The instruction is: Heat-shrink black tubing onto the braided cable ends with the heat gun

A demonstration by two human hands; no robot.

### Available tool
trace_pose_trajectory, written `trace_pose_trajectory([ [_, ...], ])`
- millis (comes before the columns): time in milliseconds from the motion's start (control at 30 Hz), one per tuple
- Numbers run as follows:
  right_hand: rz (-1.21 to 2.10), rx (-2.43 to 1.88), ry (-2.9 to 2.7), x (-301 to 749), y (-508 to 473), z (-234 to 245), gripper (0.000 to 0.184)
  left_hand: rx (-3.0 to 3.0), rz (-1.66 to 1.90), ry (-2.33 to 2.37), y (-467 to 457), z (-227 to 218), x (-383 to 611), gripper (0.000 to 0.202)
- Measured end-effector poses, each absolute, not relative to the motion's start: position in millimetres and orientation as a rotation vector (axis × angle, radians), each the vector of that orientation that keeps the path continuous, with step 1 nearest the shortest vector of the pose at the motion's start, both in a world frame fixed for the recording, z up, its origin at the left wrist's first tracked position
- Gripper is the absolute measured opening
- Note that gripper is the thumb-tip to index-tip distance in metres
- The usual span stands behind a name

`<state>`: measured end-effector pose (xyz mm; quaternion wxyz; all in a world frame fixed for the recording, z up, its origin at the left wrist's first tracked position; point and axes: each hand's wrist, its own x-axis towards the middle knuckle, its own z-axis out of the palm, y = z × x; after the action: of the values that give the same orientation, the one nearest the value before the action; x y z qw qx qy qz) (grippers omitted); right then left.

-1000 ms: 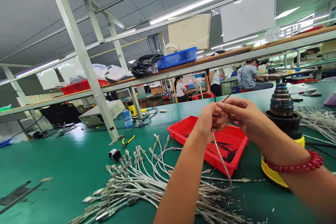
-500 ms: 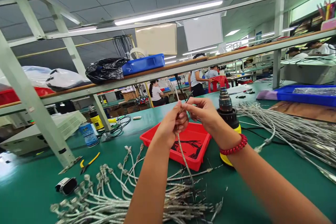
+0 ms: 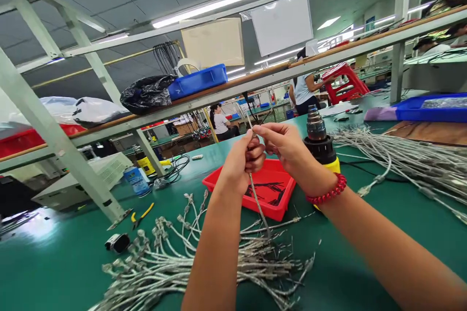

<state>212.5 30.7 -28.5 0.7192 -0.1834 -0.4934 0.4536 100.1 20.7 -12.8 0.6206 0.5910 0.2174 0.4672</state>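
My left hand [image 3: 245, 159] is closed around a grey-white cable [image 3: 258, 204], whose lower part hangs down over a red tray [image 3: 270, 211]. Its upper end sticks up past the thumb. My right hand [image 3: 282, 143] pinches at the cable beside my left thumb; any small piece between those fingertips is hidden. Thin black pieces [image 3: 268, 190] lie in the tray. Below my forearms a pile of similar cables [image 3: 164, 267] spreads over the green table, connectors to the left, frayed wire ends to the right.
A yellow-and-black heat gun [image 3: 316, 131] stands nozzle-up beside my right wrist. More cables [image 3: 419, 160] lie at right, near a blue tray [image 3: 434, 109]. Yellow-handled pliers [image 3: 142, 215] and a blue can [image 3: 136, 181] are at left. A shelf [image 3: 262, 77] crosses ahead. People are beyond.
My view has shifted slightly, so the table things sit further right. Both hands keep together on the cable. In the background, a person has tilted and moved a red stool to the right.
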Motion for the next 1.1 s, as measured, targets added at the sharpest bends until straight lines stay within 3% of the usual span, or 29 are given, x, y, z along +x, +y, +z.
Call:
trace_pose_trajectory([
  [267,1.056,-0.321,-1.006,199.7,20.7,-29.5,0.031,1.631,1.287,0.373,25.7,-23.9,97.2,0.052],
  [400,1.002,-0.273,-1.025,199.2,16.2,-29.8,0.028,1.69,1.254,0.362,22.1,-21.9,91.2,0.047],
  [533,0.937,-0.158,-1.059,197.2,10.4,-30.7,0.013,1.66,1.277,0.421,11.4,-13.9,88.9,0.041],
  [600,0.899,-0.102,-1.057,194.0,8.4,-33.0,0.017,1.621,1.328,0.478,6.6,-10.9,89.5,0.041],
  [833,0.777,-0.118,-1.052,180.3,2.6,-40.5,0.011,1.597,1.6,0.582,7.0,-14.2,95.6,0.06],
  [1100,0.679,-0.15,-0.982,177.1,-1.4,-35.4,0.004,1.555,1.649,0.446,6.8,-18.9,102.6,0.049],
])
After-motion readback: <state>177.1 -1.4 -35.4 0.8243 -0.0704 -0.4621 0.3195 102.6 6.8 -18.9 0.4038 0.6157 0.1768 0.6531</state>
